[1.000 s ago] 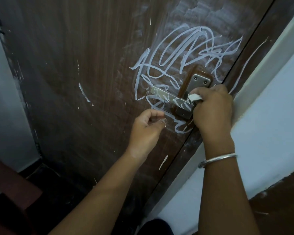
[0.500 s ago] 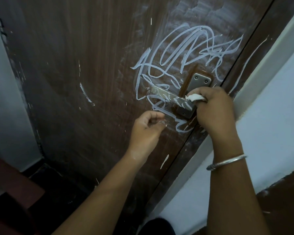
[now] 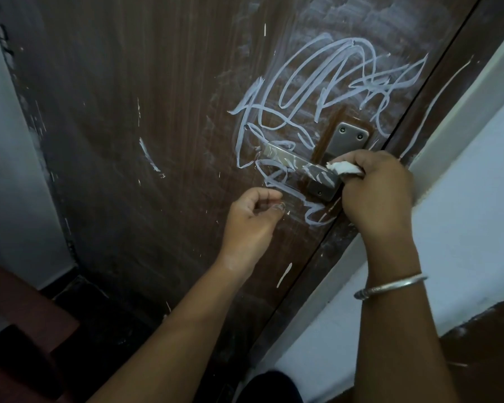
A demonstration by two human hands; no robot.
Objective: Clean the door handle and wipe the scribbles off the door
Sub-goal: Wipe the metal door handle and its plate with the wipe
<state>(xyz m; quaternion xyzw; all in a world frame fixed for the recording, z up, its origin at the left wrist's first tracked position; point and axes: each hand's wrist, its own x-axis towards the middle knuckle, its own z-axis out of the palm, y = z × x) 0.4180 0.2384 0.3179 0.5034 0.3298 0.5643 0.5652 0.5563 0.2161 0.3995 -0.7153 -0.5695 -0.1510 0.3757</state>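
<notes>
A dark brown wooden door point(image 3: 146, 117) fills most of the view. White scribbles point(image 3: 326, 82) loop above and around a metal lever handle point(image 3: 291, 161), which is streaked white too. Its steel plate point(image 3: 350, 138) is screwed on at the door's right edge. My right hand point(image 3: 378, 193) is shut on a small white wad of tissue point(image 3: 345, 167), pressed against the handle's inner end. Just below the handle, my left hand point(image 3: 250, 222) hovers close to the door, fingers curled in with thumb near fingertips, holding nothing I can see.
The door frame point(image 3: 448, 117) and a white wall point(image 3: 477, 216) run along the right. A pale wall point(image 3: 9, 170) stands on the left. A reddish-brown piece of furniture point(image 3: 21, 330) sits at the lower left over dark floor. White chalk flecks point(image 3: 149, 155) dot the door.
My right hand with the tissue has shifted slightly along the handle's inner end near the plate. My left hand has stayed about where it was, below the handle.
</notes>
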